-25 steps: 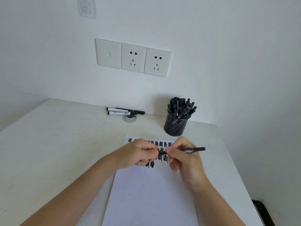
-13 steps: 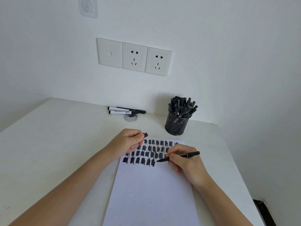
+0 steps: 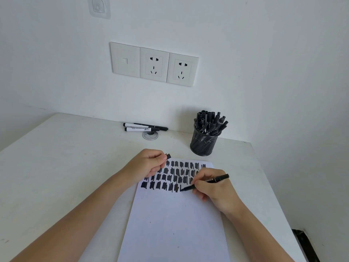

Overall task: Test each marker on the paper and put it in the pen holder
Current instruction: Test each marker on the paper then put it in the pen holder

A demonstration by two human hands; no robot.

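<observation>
A white table (image 3: pixel 56 167) stands against a plain white wall (image 3: pixel 264 53); three wall plates (image 3: pixel 154 62) and a clear adhesive hook (image 3: pixel 99 6) hang above it.

Print on marker (image 3: pixel 211 180) barrel and white markers (image 3: pixel 138 127): too small, unreadable.
</observation>
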